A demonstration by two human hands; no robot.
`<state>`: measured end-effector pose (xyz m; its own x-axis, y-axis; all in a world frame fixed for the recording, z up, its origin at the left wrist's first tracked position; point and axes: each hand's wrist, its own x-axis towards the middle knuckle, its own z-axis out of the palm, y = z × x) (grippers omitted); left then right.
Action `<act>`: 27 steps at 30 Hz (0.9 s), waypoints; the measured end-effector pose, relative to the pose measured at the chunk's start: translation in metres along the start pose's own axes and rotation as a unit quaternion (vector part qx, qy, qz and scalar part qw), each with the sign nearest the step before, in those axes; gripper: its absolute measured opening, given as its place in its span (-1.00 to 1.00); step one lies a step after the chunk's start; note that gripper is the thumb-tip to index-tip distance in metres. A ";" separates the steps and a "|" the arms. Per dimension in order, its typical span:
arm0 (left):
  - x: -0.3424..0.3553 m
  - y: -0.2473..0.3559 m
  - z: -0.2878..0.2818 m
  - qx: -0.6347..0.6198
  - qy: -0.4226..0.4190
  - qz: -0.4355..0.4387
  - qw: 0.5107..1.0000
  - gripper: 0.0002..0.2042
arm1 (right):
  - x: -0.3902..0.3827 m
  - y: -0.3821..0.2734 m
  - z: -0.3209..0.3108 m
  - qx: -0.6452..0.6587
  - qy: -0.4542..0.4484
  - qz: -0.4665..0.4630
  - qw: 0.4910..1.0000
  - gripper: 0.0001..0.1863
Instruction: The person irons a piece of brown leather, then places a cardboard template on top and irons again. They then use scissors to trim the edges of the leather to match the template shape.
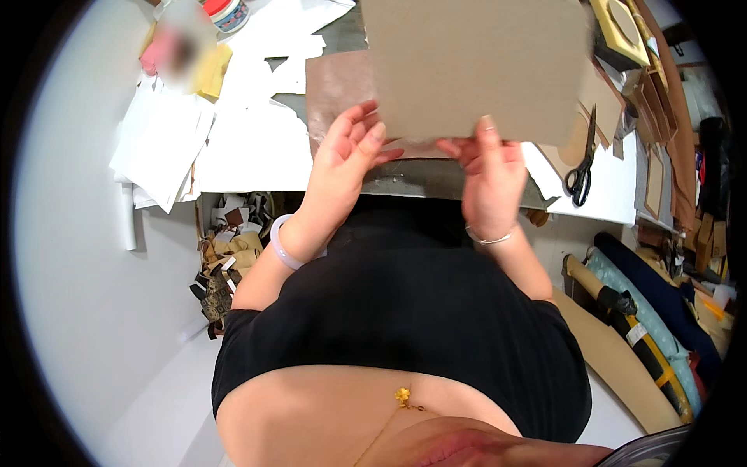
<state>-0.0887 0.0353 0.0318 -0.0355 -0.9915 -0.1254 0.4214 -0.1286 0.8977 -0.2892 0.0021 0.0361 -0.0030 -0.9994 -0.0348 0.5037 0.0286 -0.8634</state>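
Observation:
A large stiff grey-beige board [478, 62] is raised over the work table, partly covering a brown shiny sheet [338, 82] beneath it. My right hand [490, 171] grips the board's near edge toward its right, thumb on top and fingers curled below. My left hand [350, 156] is beside the board's near left corner, fingers apart over the brown sheet; whether a fingertip touches the board I cannot tell. Black scissors [580, 175] lie to the right on the table.
White papers [156, 148] cover the table's left side. A white tub [227, 17] stands at back left, a yellow block [622, 35] at back right. Card pieces [654, 101] lie along the right. Below are scrap materials [233, 265] on the left and rolls [650, 303] on the right.

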 end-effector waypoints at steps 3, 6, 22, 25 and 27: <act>0.005 0.005 -0.011 0.022 0.087 -0.013 0.996 -0.70 | -0.005 0.017 0.006 -0.029 -0.037 0.104 0.994 -0.65; -0.001 0.013 -0.035 0.075 0.136 -0.035 0.987 -0.67 | 0.010 0.009 -0.002 -0.091 0.024 0.051 0.994 -0.60; -0.012 -0.003 -0.087 0.262 0.090 0.032 0.960 -0.35 | 0.039 0.014 -0.033 -0.516 -0.079 0.012 0.853 -0.19; -0.014 0.011 -0.086 0.427 0.103 0.044 0.897 -0.34 | 0.038 0.011 -0.035 -0.584 -0.130 -0.150 0.787 -0.07; -0.015 0.010 -0.086 0.471 0.112 0.079 0.872 -0.33 | 0.038 0.011 -0.037 -0.585 -0.139 -0.131 0.788 -0.06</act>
<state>-0.0058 0.0505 0.0059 0.1770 -0.9831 0.0465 -0.5289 -0.0552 0.8469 -0.3156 -0.0349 0.0064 0.2961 -0.9353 0.1936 -0.6249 -0.3430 -0.7013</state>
